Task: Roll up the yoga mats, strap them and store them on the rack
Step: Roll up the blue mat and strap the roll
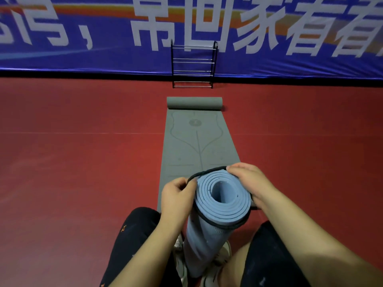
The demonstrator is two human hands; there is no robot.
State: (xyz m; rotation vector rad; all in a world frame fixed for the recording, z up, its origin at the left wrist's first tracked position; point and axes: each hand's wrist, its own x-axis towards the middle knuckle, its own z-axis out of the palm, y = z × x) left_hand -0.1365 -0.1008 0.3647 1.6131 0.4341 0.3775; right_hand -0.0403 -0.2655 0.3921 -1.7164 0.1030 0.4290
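**Q:** How do the fingers lie?

**A:** Left hand (178, 195): fingers (182, 183) curled, pinching the black strap (207, 171) just beside the left rim of the blue mat (223, 195). Right hand (246, 181): fingers (236, 168) curled over the far right rim, gripping the same strap.

**Q:** And the mat itself?

**A:** Rolled, it stands on end between the shoes (179, 247). Its spiral end faces up between both hands, with the strap looped around it.

**Q:** Beyond the hands?

**A:** A grey mat (196, 141) lies on the red floor (83, 162), its far end partly rolled. Behind it the rack (193, 65) stands against the blue banner (83, 59).
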